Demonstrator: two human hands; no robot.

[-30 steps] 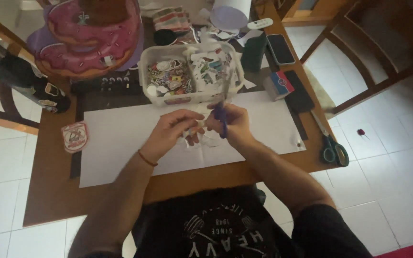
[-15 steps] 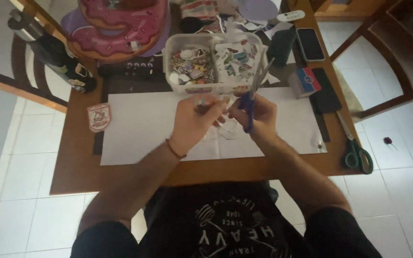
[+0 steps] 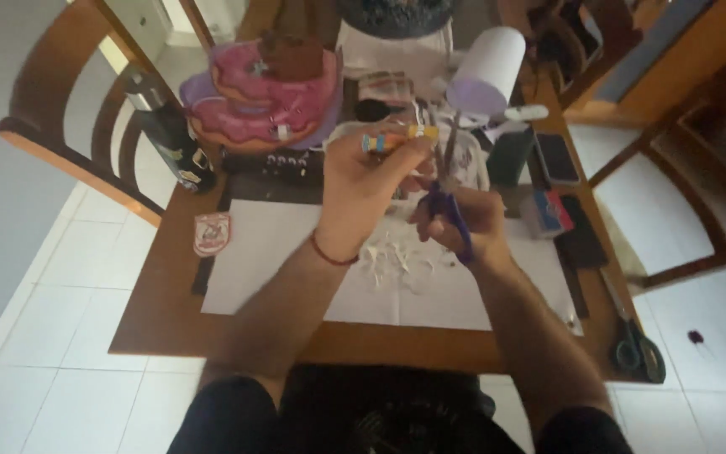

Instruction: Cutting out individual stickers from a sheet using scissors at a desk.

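Wooden desk [image 3: 170, 319] carries a white sheet [image 3: 270, 269], paper scraps [image 3: 392, 256] at its middle. Left hand [image 3: 361, 181] pinches a colourful sticker strip [image 3: 397, 139] above the far edge; right hand [image 3: 464, 223] grips purple scissors [image 3: 449, 197], blades raised beside it. Risk: blurred, close work; blades could nick the pinching fingers

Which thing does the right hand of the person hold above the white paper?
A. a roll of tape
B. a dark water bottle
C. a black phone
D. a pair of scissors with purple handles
D: the right hand has its fingers through the purple handles of the scissors, blades pointing up toward the small colourful piece held by the left hand, above the white paper.
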